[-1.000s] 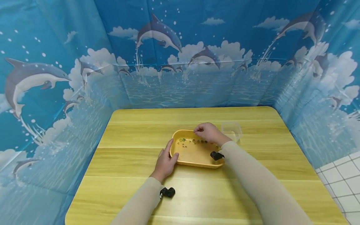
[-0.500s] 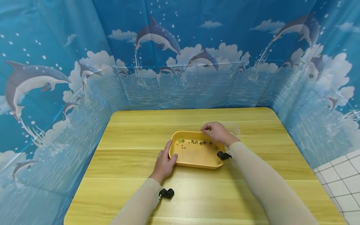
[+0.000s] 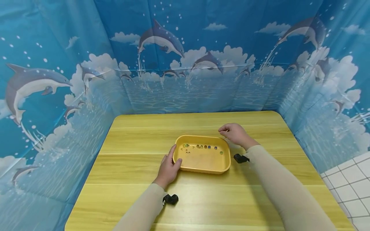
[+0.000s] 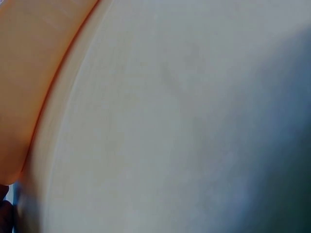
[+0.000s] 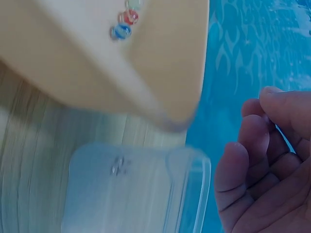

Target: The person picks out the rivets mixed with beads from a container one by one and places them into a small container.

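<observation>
A shallow yellow tray (image 3: 202,162) lies mid-table with marbles (image 3: 205,147) along its far side and several tiny gold-coloured pieces (image 3: 187,151) at the left, too small to identify. At its left corner my left hand (image 3: 168,170) holds the rim, thumb over the near edge and fingers along the side. Beyond the far right corner hovers my right hand (image 3: 237,134), thumb and index fingertips close together; whether something tiny is between them I cannot tell. In the right wrist view a clear plastic box (image 5: 131,194) is beside this hand (image 5: 272,165); the arm mostly hides it in the head view.
The wooden table (image 3: 138,134) extends around the tray on all sides. A blue dolphin-printed curtain (image 3: 173,93) hangs behind and beside it. White floor tiles (image 3: 355,183) show at the right. Small marks (image 5: 119,166) appear in the clear box.
My right hand has moved right, from over the tray's far edge to past its far right corner, uncovering the marbles there. The left hand stays on the tray.
</observation>
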{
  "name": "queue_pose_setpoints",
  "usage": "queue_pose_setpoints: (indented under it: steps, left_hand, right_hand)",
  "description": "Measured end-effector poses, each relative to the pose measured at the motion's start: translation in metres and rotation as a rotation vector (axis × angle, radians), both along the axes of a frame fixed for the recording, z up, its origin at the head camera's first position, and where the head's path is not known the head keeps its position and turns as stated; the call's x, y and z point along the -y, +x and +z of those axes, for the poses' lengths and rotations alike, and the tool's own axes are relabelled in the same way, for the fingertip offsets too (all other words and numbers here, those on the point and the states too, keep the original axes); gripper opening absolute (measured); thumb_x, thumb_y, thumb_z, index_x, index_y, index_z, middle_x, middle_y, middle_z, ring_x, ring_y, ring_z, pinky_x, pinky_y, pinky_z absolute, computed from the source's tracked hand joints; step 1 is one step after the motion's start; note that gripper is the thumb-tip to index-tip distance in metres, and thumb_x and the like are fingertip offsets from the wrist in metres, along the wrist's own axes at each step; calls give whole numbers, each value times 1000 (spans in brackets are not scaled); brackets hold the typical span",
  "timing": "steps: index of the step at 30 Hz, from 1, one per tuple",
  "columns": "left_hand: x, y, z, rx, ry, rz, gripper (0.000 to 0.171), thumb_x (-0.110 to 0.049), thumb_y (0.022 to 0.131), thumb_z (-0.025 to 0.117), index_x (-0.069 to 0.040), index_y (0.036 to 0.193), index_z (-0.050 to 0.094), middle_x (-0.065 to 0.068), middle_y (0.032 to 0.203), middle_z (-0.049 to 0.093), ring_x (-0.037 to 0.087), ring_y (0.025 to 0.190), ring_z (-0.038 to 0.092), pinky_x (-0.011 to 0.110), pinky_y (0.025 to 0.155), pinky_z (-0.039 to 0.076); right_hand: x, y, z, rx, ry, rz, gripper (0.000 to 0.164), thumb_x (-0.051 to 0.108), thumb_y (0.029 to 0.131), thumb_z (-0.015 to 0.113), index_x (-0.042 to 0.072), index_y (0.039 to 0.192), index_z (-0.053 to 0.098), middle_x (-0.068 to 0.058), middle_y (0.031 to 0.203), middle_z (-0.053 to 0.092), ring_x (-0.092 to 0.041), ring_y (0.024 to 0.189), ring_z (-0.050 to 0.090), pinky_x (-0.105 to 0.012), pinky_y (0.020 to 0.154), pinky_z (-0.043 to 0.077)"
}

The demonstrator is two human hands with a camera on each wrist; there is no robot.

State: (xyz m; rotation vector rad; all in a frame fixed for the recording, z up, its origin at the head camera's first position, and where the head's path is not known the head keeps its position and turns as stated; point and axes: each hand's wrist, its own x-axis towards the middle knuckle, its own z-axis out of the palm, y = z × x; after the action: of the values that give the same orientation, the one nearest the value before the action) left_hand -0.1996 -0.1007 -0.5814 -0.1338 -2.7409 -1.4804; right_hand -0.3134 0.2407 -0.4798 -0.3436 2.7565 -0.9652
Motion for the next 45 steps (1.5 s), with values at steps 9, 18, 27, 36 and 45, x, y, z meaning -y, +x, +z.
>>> queue_pose_setpoints:
  steps: [9, 18, 27, 36, 45]
  left_hand:
    - [1, 1, -1, 8, 4, -5, 67, -33, 107, 58, -37, 167, 27, 15, 161, 51, 52, 157, 24, 69, 128, 22]
    - [2, 0, -3, 0, 2, -8, 68, -34, 107, 58, -39, 167, 26, 14, 157, 56, 50, 154, 32, 69, 124, 31]
    - [1, 1, -2, 11, -7, 4, 68, -37, 107, 58, -41, 167, 26, 15, 161, 51, 53, 156, 27, 71, 124, 28]
    - [1, 0, -3, 6, 2, 6, 68, -34, 107, 58, -40, 167, 26, 13, 165, 46, 53, 157, 24, 70, 127, 22]
    - [0, -1, -3, -4, -4, 0, 68, -34, 107, 58, -37, 167, 28, 14, 160, 51, 53, 156, 27, 69, 127, 23]
  right_hand:
    - [-23, -4, -6, 24, -7, -47, 35, 23, 109, 57, 4, 136, 69, -20, 133, 70, -31, 108, 70, -46, 89, 62]
    - [-31, -2, -6, 11, 31, -91, 35, 23, 110, 54, 5, 136, 69, -22, 139, 66, -40, 118, 65, -53, 95, 59]
    - [-36, 0, -6, 20, 57, -155, 38, 21, 111, 52, 0, 139, 66, -25, 138, 66, -40, 115, 65, -52, 93, 57]
    - [-38, 1, -6, 22, 83, -187, 38, 19, 111, 50, -1, 140, 65, -26, 141, 64, -45, 123, 63, -58, 103, 55]
    - [-39, 3, -8, 25, 85, -190, 38, 19, 111, 51, -1, 141, 64, -25, 142, 64, -44, 122, 64, -56, 100, 57]
